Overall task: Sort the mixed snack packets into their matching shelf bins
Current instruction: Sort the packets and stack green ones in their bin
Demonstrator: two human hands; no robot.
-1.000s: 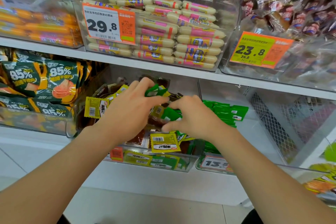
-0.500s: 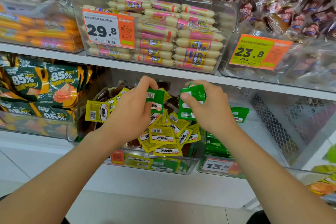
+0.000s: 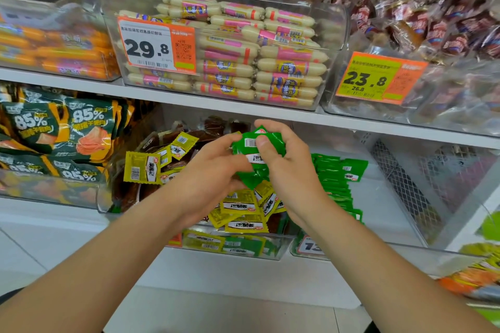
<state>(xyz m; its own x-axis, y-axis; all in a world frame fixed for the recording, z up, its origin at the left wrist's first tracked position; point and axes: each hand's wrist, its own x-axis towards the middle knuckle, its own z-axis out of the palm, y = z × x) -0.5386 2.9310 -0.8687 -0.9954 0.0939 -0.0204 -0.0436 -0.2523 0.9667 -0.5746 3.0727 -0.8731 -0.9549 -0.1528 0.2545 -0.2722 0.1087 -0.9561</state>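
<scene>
Green packets [image 3: 255, 155], glossy, crinkled, bunched between both hands.

Green packets [image 3: 257, 154], yellow packets [image 3: 140, 167], pale sausages [image 3: 290, 66] with pink bands.

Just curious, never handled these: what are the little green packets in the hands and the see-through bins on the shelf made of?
Small green snack packets: apparently glossy plastic film, since they crinkle, shine, and have crimped edges. Clear shelf bin: looks like rigid transparent plastic, smooth and reflective, with rounded corners; the exact type cannot be told.
</scene>
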